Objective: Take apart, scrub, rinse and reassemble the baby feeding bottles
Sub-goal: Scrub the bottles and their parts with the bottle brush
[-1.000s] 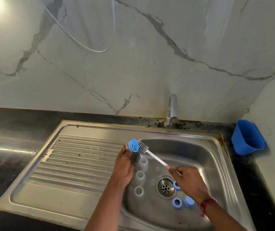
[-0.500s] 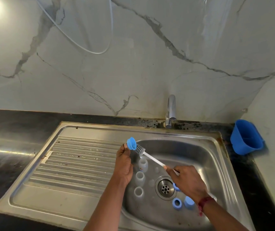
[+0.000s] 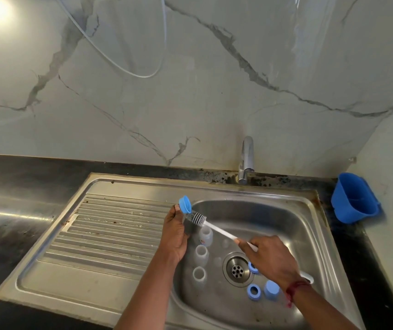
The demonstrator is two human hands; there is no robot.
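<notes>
Over a sink (image 3: 286, 198) at frame center, the left hand (image 3: 175, 236) has its fingers pinching a blue cap (image 3: 185, 204). The right hand (image 3: 270, 258) has its fingers clamped on a brush (image 3: 219, 229), with the bristles just beside the cap.

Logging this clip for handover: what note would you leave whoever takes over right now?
Left hand: its grip holds a round blue plastic cap over the steel sink's basin edge.
Right hand: grips the white-handled bottle brush, bristles just under that cap; what they scrub is unclear.
In the basin: three clear plastic bottles upright and topless, two blue screw rings and a pale blue cap by the drain.
Done: bottles taken apart. Left: scrubbing, rinsing (no water shows at the chrome tap), reassembly.
</notes>
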